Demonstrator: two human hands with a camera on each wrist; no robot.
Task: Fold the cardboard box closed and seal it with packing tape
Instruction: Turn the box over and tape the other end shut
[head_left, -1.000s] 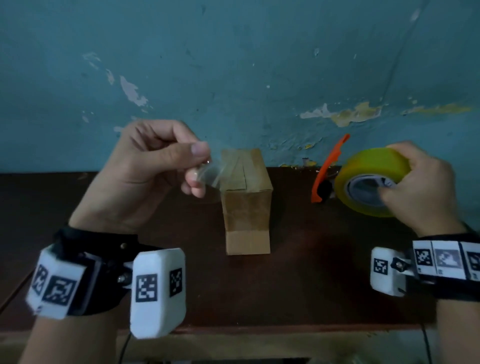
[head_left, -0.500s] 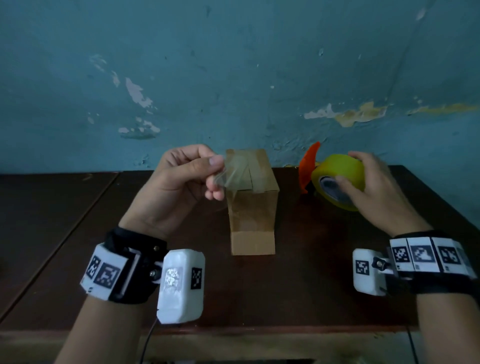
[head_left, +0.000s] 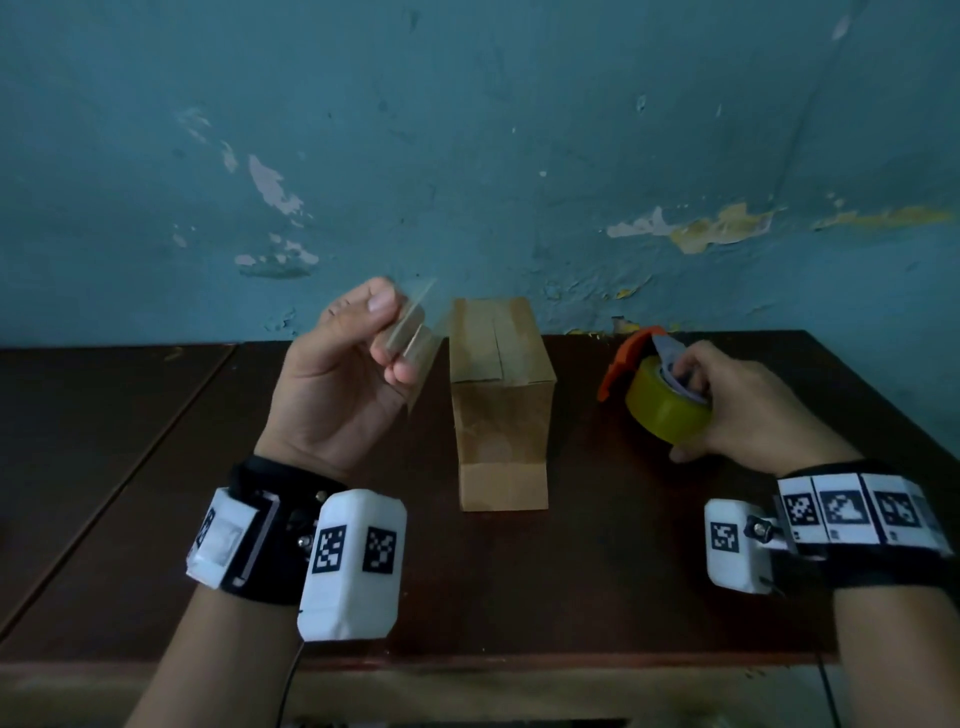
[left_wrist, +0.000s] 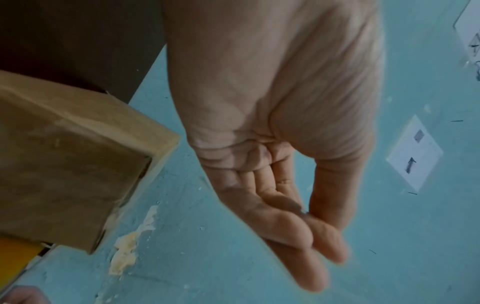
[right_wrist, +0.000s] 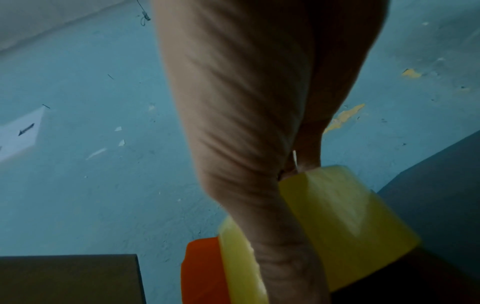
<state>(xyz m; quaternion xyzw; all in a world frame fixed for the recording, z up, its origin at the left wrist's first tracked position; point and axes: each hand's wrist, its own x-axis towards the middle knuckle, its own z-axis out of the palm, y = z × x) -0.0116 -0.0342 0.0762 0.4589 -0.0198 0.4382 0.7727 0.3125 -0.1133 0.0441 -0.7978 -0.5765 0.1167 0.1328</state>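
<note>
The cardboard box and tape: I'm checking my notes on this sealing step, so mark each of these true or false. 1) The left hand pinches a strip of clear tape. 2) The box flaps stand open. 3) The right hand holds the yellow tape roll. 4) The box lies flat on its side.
1) True: the left hand pinches a clear tape strip beside the cardboard box.
2) False: the flaps are folded shut on top.
3) True: the right hand grips the yellow tape roll, which has an orange cutter.
4) False: it stands upright on the table.
</note>
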